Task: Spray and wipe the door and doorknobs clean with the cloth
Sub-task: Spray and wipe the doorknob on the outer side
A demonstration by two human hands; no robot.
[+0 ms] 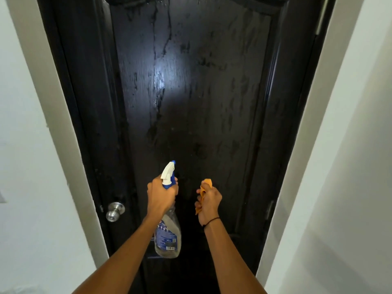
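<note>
A black panelled door (pixel 191 92) fills the middle of the view, its upper panel wet with streaks and running drips. A silver doorknob (pixel 114 211) sits on its left edge. My left hand (pixel 160 195) grips the neck of a clear spray bottle (pixel 167 236) with a white and blue trigger head, nozzle pointing at the door. My right hand (pixel 210 203) holds a bunched orange cloth (pixel 204 192) just to the right of the bottle, a little short of the door surface.
White walls (pixel 27 145) and a pale door frame (pixel 297 145) flank the door on both sides. A hinge (pixel 269 209) shows on the door's right edge.
</note>
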